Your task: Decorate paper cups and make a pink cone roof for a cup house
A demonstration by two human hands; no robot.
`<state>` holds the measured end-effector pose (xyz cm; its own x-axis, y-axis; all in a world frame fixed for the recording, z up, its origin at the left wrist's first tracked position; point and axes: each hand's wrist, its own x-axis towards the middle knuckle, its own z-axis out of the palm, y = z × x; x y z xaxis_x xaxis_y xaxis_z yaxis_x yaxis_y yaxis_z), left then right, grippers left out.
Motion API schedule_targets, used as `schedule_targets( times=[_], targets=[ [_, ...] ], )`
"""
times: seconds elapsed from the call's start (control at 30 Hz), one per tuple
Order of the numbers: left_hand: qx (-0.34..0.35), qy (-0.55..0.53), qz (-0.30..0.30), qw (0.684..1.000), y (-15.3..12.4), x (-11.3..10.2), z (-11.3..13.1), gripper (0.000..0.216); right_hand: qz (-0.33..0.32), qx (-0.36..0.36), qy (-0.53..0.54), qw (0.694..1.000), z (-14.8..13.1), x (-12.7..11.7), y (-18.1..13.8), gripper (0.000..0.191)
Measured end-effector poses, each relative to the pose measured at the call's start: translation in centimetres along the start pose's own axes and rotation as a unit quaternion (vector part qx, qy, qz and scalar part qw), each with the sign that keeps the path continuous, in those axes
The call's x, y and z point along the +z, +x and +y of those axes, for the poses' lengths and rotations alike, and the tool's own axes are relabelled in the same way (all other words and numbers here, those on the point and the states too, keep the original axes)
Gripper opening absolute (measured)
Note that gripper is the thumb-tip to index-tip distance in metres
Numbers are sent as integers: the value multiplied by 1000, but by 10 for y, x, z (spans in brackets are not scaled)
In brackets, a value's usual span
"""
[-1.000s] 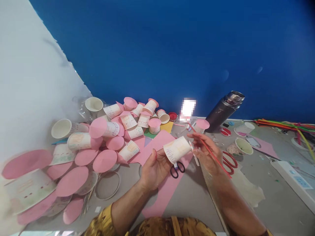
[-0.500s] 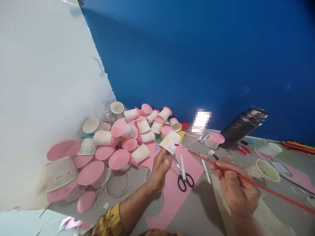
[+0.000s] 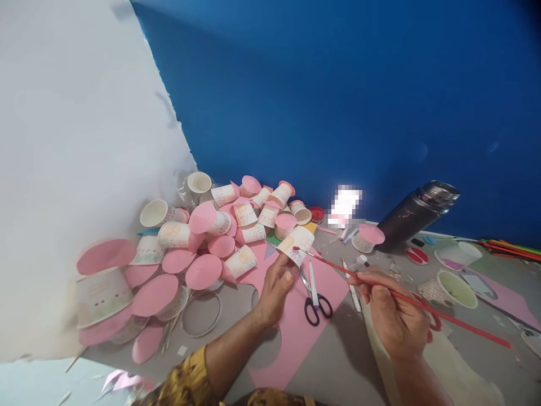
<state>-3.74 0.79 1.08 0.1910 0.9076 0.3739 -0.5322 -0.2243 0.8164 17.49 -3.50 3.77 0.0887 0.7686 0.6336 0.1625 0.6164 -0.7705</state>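
Note:
A white paper cup (image 3: 305,239) with yellow and purple drawing on its side is held tilted in my left hand (image 3: 275,287), fingers closed around its lower part. My right hand (image 3: 395,313) grips a long red paintbrush (image 3: 443,313), thumb and fingers pinched on the handle. The red-tipped bristles reach the cup's drawn side and seem to touch it. Below the cup, black-handled scissors (image 3: 318,309) and a white marker (image 3: 313,285) lie on a cut sheet of pink paper (image 3: 291,344).
Decorated cups with pink paper discs (image 3: 203,273) are heaped at left. A dark flask (image 3: 412,217) stands by the blue wall (image 3: 338,101). One capped cup (image 3: 367,239), a cup with green inside (image 3: 456,290) and red scissors handles (image 3: 431,321) are at right. A metal ring (image 3: 202,314) lies at front left.
My right hand has moved left with the paintbrush, bringing its tip further across the cup's side. My left hand has turned the cup slightly.

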Motion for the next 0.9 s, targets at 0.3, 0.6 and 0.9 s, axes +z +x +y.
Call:
schedule_targets(
  times=[0.3,0.6,0.9],
  targets=[
    [-5,-69,37,997,4,6,3,62,13,-6,16,1000,-4,-2,2,26],
    [-29,-139,65,988,7,11,8,63,-13,-9,-21,1000,-2,-2,3,26],
    [-72,-188,73,977,9,11,11,64,-2,-17,-12,1000,-6,-1,5,25]
  ],
)
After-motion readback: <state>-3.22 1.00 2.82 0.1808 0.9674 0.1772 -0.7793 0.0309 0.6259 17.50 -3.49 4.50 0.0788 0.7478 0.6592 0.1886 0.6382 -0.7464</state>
